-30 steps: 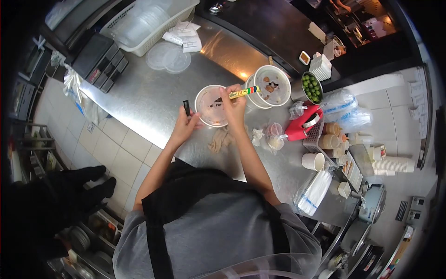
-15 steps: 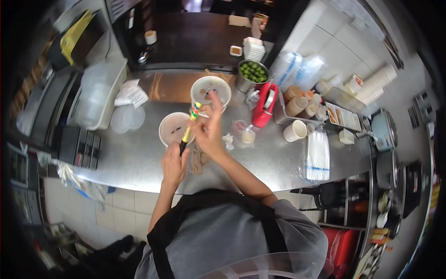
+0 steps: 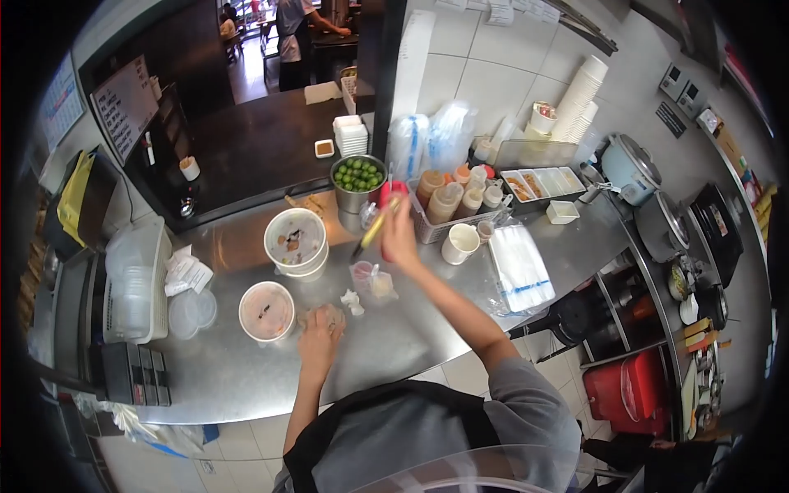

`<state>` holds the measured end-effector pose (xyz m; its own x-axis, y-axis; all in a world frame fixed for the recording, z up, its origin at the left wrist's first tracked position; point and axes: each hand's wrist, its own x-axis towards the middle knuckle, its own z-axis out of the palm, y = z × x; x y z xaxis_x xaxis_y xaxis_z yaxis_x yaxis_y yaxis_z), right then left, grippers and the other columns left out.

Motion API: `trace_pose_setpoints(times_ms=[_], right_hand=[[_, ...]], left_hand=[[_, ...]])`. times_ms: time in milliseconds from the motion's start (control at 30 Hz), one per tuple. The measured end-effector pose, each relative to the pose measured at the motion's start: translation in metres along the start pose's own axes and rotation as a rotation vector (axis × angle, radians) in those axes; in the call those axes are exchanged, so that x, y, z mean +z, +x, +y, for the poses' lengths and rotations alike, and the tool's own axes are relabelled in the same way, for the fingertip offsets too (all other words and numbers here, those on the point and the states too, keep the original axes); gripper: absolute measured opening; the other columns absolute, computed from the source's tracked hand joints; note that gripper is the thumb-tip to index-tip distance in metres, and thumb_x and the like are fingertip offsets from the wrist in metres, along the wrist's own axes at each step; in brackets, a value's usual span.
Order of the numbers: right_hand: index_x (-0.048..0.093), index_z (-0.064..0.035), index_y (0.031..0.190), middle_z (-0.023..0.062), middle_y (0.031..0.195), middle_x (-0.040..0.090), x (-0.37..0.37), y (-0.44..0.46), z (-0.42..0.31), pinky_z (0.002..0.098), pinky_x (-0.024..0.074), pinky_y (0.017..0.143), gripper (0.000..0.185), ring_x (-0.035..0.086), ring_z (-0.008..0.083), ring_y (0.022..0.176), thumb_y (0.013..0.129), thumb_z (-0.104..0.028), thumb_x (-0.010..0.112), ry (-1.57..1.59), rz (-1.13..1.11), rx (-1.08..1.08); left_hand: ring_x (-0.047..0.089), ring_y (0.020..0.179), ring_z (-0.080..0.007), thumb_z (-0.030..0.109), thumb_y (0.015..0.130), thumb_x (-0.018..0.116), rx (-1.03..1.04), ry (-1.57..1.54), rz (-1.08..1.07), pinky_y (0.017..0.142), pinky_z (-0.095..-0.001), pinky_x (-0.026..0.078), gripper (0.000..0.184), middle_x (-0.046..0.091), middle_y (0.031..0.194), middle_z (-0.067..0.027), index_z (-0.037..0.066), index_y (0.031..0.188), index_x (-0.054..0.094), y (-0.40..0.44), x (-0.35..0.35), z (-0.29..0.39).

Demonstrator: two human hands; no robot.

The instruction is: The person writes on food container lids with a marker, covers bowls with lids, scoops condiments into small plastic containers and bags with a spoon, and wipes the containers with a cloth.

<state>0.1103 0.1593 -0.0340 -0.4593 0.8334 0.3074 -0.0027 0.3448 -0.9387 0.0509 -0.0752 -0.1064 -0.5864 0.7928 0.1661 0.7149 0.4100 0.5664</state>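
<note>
My right hand (image 3: 400,237) grips a yellow marker (image 3: 374,226) with a black end, blurred by motion. It is raised over the counter in front of a red tape dispenser (image 3: 393,194), which it partly hides. Down at the counter, my left hand (image 3: 317,343) has its fingers closed over a crumpled brown cloth (image 3: 335,315). Just left of that hand stands a round white tub (image 3: 266,313) under a clear lid. Farther back, a second white tub (image 3: 297,256) with dark bits visible on top looks stacked on another. A crumpled white tissue (image 3: 352,302) and small clear bags (image 3: 381,284) lie between my hands.
A pot of green limes (image 3: 358,175) stands at the back beside a basket of sauce bottles (image 3: 446,203). To the right are a paper cup (image 3: 461,244) and white plastic bags (image 3: 521,267). Clear lids (image 3: 194,314) and a container bin (image 3: 161,287) occupy the left.
My left hand has let go of the marker and moved down onto the cloth. My right hand has carried the marker rightward, near the tape dispenser. The view has turned right.
</note>
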Motion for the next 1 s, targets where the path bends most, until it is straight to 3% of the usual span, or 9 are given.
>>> trace_pose_setpoints(times_ms=[133,300,467,500,567,667,800,900,1000], right_hand=[[0.033,-0.0078,0.115,0.0262,0.09,0.057,-0.032,0.114,0.05,0.0486,0.044,0.063,0.024,0.057,0.0429,0.079,0.091,-0.011,0.036,-0.51,0.259,-0.311],[0.032,-0.0055,0.123,0.0234,0.104,0.056,-0.021,0.161,0.122,0.0492,0.0461,0.073,0.036,0.058,0.0401,0.087,0.088,-0.014,0.034,-0.875,0.079,-0.108],[0.027,-0.0063,0.135,0.0259,0.119,0.044,-0.01,0.132,0.106,0.0432,0.0399,0.09,0.059,0.045,0.0385,0.109,0.079,-0.007,0.048,-0.663,0.07,-0.216],[0.029,-0.0068,0.133,0.0247,0.121,0.042,-0.007,0.124,0.118,0.0432,0.0394,0.09,0.059,0.046,0.0394,0.106,0.078,-0.008,0.05,-0.618,0.236,-0.444],[0.033,-0.0074,0.131,0.0236,0.115,0.041,-0.037,0.059,0.059,0.0411,0.0434,0.082,0.053,0.05,0.0366,0.096,0.081,-0.01,0.05,-0.375,0.181,-0.297],[0.046,-0.0048,0.118,0.0201,0.105,0.048,-0.111,-0.029,0.057,0.0393,0.0464,0.072,0.038,0.056,0.0332,0.083,0.081,-0.012,0.054,-0.39,0.299,-0.492],[0.063,-0.0007,0.091,0.0119,0.076,0.062,-0.253,-0.19,0.086,0.0312,0.0476,0.063,0.019,0.061,0.0206,0.07,0.084,-0.016,0.054,-0.3,0.541,0.058],[0.065,-0.0025,0.083,0.0085,0.069,0.064,-0.338,-0.342,0.1,0.0266,0.049,0.054,0.018,0.062,0.0125,0.056,0.082,-0.019,0.059,-0.104,0.753,0.296],[0.064,0.0006,0.082,0.0045,0.063,0.06,-0.397,-0.444,0.086,0.0224,0.0435,0.048,0.016,0.055,0.0091,0.053,0.084,-0.015,0.059,-0.094,0.903,0.342]], left_hand=[[0.057,0.082,-0.0355,0.015,0.075,0.06,-0.038,0.193,0.066,0.064,-0.0454,0.046,0.028,0.054,0.092,-0.0166,0.005,0.099,0.048,-0.027,0.054,-0.044],[0.057,0.07,-0.033,0.008,0.069,0.061,0.017,-0.08,0.019,0.063,-0.0441,0.045,0.012,0.054,0.069,-0.0166,0.001,0.067,0.051,-0.017,0.049,-0.073],[0.059,0.062,-0.0286,-0.001,0.068,0.057,-0.011,-0.255,-0.208,0.058,-0.0355,0.046,0.015,0.058,0.063,-0.0162,-0.004,0.082,0.06,-0.005,0.054,-0.102],[0.058,0.06,-0.0273,0.0,0.069,0.057,-0.032,-0.321,-0.278,0.057,-0.035,0.046,0.015,0.058,0.063,-0.0152,-0.003,0.083,0.06,-0.006,0.056,-0.106],[0.056,0.058,-0.0246,0.001,0.071,0.057,-0.012,-0.372,-0.361,0.056,-0.0338,0.046,0.015,0.058,0.064,-0.0133,-0.003,0.085,0.06,0.001,0.048,-0.091],[0.054,0.055,-0.0207,0.004,0.075,0.058,0.178,-0.421,-0.341,0.053,-0.032,0.046,0.015,0.059,0.065,-0.0105,-0.003,0.088,0.061,0.016,0.043,-0.031],[0.05,0.05,-0.0155,0.007,0.08,0.058,0.6,-0.621,-0.262,0.051,-0.0297,0.045,0.015,0.059,0.066,-0.0067,-0.002,0.092,0.062,0.007,0.064,0.095],[0.045,0.048,-0.0113,0.009,0.082,0.061,0.393,-0.595,-0.519,0.046,-0.0277,0.04,0.009,0.057,0.063,-0.0041,0.0,0.081,0.062,-0.054,0.086,0.215],[0.038,0.045,-0.013,0.012,0.083,0.061,0.851,-0.557,-0.575,0.042,-0.0286,0.031,0.028,0.043,0.051,-0.0059,0.002,0.062,0.046,-0.102,0.117,0.301]])
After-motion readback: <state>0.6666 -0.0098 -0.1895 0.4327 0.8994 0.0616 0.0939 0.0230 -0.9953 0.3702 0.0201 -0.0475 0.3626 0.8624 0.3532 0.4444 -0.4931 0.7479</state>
